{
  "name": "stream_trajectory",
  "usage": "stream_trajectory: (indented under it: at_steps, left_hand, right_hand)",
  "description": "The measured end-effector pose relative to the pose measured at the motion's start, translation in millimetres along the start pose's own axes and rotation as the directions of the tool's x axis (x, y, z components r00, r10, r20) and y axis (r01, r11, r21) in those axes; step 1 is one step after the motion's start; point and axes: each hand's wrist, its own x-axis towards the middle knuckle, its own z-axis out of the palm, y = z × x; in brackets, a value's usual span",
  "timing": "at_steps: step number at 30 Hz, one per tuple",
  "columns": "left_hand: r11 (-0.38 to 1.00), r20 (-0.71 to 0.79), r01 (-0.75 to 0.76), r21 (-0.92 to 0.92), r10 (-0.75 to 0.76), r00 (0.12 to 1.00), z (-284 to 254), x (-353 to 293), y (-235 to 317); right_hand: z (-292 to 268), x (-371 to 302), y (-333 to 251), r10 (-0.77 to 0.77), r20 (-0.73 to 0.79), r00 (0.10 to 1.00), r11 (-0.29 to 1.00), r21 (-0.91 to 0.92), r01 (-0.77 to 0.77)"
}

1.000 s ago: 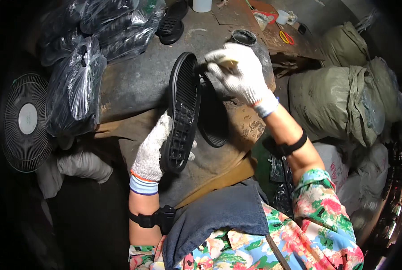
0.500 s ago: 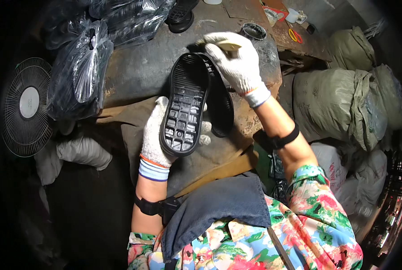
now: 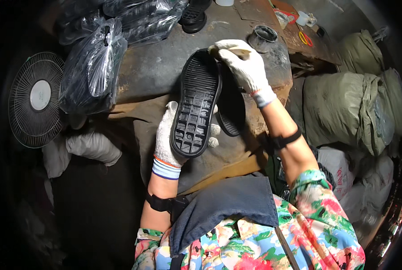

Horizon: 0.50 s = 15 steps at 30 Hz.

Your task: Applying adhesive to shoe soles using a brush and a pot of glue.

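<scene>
A black shoe sole (image 3: 196, 103), its ribbed and gridded inner face turned up, is held in my left hand (image 3: 168, 139). That gloved hand wraps it from below, with fingertips showing past the right edge. My right hand (image 3: 243, 67), also in a white knit glove, is closed around a small brush (image 3: 243, 55) with a pale handle. The brush tip is hidden behind the fingers, at the sole's upper end. A second black sole (image 3: 232, 108) lies behind the held one, partly covered by it.
On the worktable (image 3: 160, 67) stands a glue-smeared pot (image 3: 263, 38) beyond my right hand. Bagged black soles (image 3: 93, 67) and more soles (image 3: 193, 21) sit at the back. A fan (image 3: 40, 95) stands left; stuffed sacks (image 3: 340, 108) stand right. Scissors (image 3: 305, 38) lie far right.
My right hand has come down closer to the sole's upper end, near its rim. The sole in my left hand is tilted slightly differently. The whole view has shifted a little.
</scene>
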Motion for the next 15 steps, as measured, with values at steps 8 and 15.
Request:
stream_trajectory:
  at_steps: [8,15]
  left_hand:
    - [0.998,0.004,-0.022,-0.052,0.022,1.0,-7,0,0]
    - [0.973,0.153,-0.223,-0.067,0.23,0.961,-19,3,4]
  right_hand:
    - [42,-39,-37,-0.141,0.305,0.942,0.986,-0.042,0.162]
    - [62,-75,-65,-0.464,0.481,0.744,0.74,-0.252,0.624]
